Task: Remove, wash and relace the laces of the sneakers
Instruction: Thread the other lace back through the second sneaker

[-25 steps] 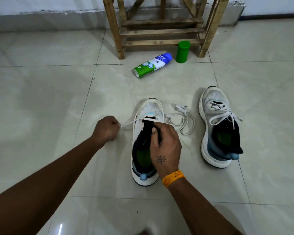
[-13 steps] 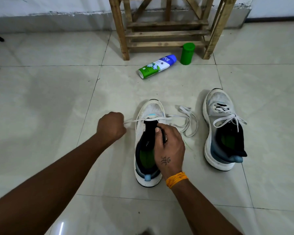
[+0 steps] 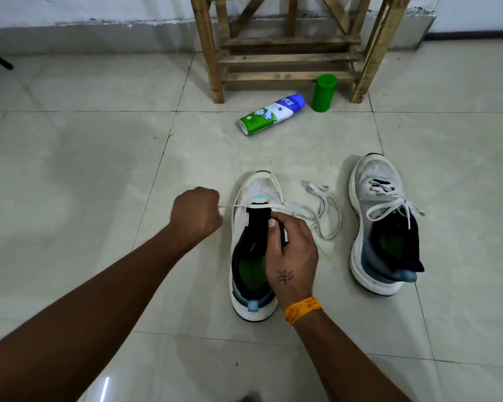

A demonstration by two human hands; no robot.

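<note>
- Both hands work at one sneaker: the left hand (image 3: 196,211) is curled into a fist, pinching one end of a white lace (image 3: 321,211) and holding it taut just left of the shoe's toe end.
- Right hand (image 3: 291,250), with an orange thread band (image 3: 302,309) at the wrist, grips the near sneaker (image 3: 254,248) at its right side beside the black tongue, thumb on the tongue.
- Pale glossy floor tiles (image 3: 84,169) with thin grout lines lie under everything; a grey skirting and white wall run along the far edge.
- Wooden stool (image 3: 291,50) legs and slats stand by the wall.
- Near sneaker is white mesh with a black lining, green insole and blue heel tab, toe pointing away; the lace crosses only its lowest eyelets, the rest lying in loose loops on the floor to its right.
- Second sneaker (image 3: 384,224) sits well apart to the right, partly laced, lace ends loose.
- Count: two sneakers, two laces, one spray can (image 3: 272,114) lying on its side, one green cap (image 3: 324,93) upright beside it.
</note>
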